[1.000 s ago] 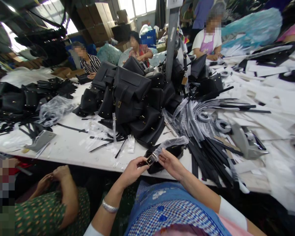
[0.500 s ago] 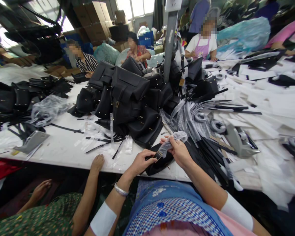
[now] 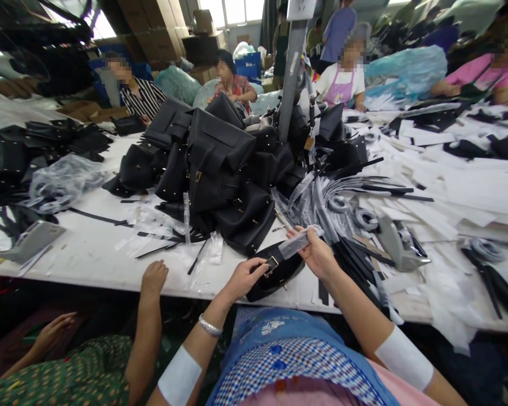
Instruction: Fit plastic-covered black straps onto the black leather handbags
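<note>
My left hand (image 3: 246,277) pinches the buckle end of a black strap, with a gold-coloured buckle (image 3: 272,264) at the fingertips. My right hand (image 3: 315,251) grips the strap's other part, which is wrapped in cloudy plastic (image 3: 294,243). Between both hands the strap (image 3: 279,255) is stretched out, slanting up to the right. Just beneath it a black handbag (image 3: 265,287) lies at the table's front edge, partly covered by the strap and my hands.
A tall heap of black handbags (image 3: 220,146) stands ahead. Plastic-wrapped straps (image 3: 317,208) and a grey tape dispenser (image 3: 400,245) lie to the right; another dispenser (image 3: 36,242) is at left. A neighbour's hand (image 3: 154,276) rests on the table edge. A metal post (image 3: 291,79) rises behind.
The strap between my hands has been drawn straighter, and its buckle now shows more plainly. My right hand has shifted slightly right. The whole view has turned a little to the right.
</note>
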{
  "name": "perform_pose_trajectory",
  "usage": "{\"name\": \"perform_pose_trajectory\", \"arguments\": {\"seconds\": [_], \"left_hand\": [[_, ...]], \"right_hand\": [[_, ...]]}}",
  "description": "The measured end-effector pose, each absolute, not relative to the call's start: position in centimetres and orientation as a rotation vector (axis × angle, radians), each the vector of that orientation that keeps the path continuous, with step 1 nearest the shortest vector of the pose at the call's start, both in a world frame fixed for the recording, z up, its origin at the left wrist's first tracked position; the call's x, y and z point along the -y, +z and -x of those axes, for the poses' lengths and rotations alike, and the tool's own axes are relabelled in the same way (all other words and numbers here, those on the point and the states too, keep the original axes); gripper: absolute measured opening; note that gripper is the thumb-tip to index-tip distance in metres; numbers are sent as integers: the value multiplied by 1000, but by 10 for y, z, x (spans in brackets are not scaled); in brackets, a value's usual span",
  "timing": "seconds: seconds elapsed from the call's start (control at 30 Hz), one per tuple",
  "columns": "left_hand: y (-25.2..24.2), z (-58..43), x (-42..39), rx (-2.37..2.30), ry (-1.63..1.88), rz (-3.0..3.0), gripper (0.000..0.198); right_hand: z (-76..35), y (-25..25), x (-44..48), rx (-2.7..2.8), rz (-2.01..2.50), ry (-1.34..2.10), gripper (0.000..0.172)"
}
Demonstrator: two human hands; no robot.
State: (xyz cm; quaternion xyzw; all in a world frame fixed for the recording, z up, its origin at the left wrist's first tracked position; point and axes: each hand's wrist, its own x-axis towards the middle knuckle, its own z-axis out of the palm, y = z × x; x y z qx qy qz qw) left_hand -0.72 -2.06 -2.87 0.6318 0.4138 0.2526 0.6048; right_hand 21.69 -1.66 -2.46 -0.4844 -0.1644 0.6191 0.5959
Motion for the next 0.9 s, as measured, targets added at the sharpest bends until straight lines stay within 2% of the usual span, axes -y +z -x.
{"name": "perform_pose_trajectory", "arguments": {"seconds": [0.1,0.2,0.27,0.37,0.5,0.73,0.9], "left_hand": [[-38,8,21,-992,675,-1343,38],[-43,8,22,-988,717,-1282,36],[-44,9,22,-971,737,-1289,35],[-44,12,23,-922,743,-1319,37],[-42,16,28,-953,724,-1453,49],[-57,18,33,-1167,844,-1600,35],[-87,31,41,-1288,861,-1631,33]], "right_hand": [[-211,-19,40,907,1396,1505,34],[-196,-12,64,1490,1517,1081,22],[-188,-8,68,1701,1463,861,31],[-184,-9,56,1960,1424,863,45],[-189,-17,33,2096,1401,977,41],[-192,-16,20,2219,1480,887,36],[-204,-15,21,2345,1730,612,32]]}}
